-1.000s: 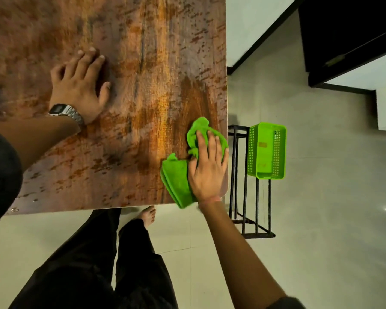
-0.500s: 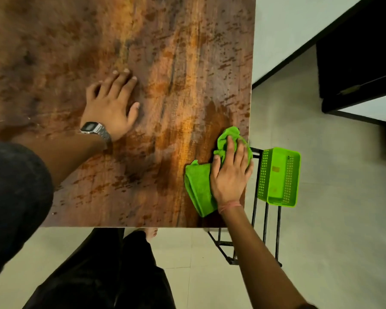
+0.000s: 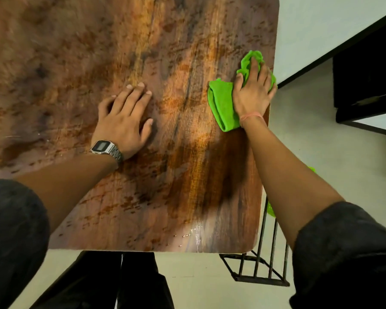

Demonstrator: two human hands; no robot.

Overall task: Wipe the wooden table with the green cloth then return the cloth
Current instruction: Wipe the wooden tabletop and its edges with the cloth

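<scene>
The wooden table (image 3: pixel 125 45) fills most of the head view, brown and streaked. A bright green cloth (image 3: pixel 221 103) lies bunched on it close to the right edge. My right hand (image 3: pixel 253 92) presses flat on top of the cloth, fingers spread over its far folds. My left hand (image 3: pixel 124 118), with a metal watch on the wrist, rests palm down on the bare wood near the table's middle, holding nothing.
A black metal stand (image 3: pixel 262 264) is on the floor to the right of the table. A green basket (image 3: pixel 270 211) on it is mostly hidden behind my right forearm. Dark furniture (image 3: pixel 366 85) stands at the far right. My legs show below the near table edge.
My right hand has slid the cloth away from me along the right edge of the table. The view has moved forward, and my arm now covers the basket. My left hand stays planted.
</scene>
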